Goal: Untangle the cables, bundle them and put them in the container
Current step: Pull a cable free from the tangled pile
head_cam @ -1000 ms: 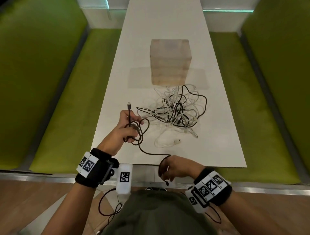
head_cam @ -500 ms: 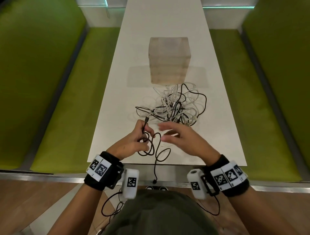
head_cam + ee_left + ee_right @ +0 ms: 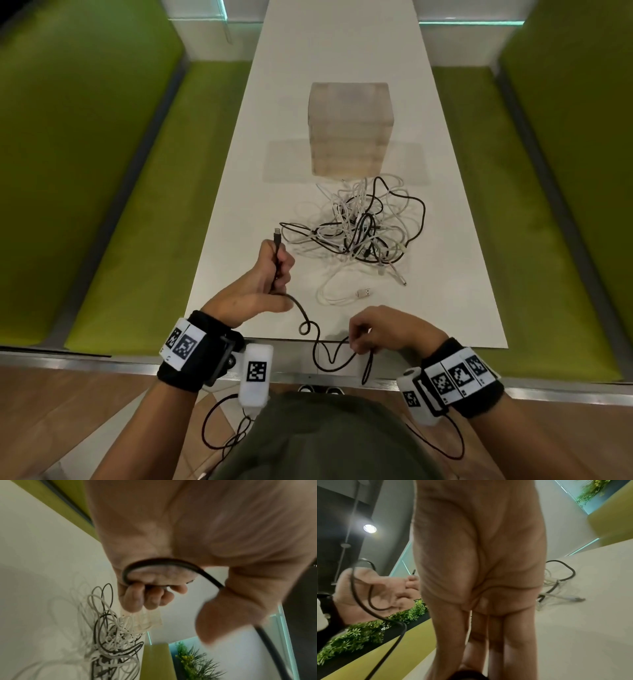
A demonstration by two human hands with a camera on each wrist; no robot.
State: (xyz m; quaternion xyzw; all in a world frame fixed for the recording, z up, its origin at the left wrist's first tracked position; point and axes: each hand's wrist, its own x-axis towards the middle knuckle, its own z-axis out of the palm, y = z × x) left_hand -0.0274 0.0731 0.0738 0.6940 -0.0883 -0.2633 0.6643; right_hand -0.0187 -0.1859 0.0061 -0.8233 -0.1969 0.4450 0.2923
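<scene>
The black cable [image 3: 310,330] is already free of the tangle and runs between both hands at the near edge of the worktop [image 3: 239,192]. The left hand [image 3: 263,281], at about 8 o'clock from the tangle of cables [image 3: 359,229], has its grip clamped round the cable just below one plug, which sticks up out of the fist; held upright like this, that end gives a fixed post to wind against. From there the cable sags in a small loop and a larger curve past the worktop edge to the right hand [image 3: 380,334], at about 6 o'clock from the tangle, whose fingertips pinch it near its other end, the tail hanging down; the wrist view is too blurred to confirm exactly which fingers close on it. Keeping the two ends apart seems meant to draw out the slack before coiling. The remaining white and black cables lie knotted in the middle of the worktop, just in front of the translucent container [image 3: 351,126] at 12 o'clock, which appears to hold nothing yet. A loose white plug end [image 3: 363,293] lies between the tangle and the right hand.
</scene>
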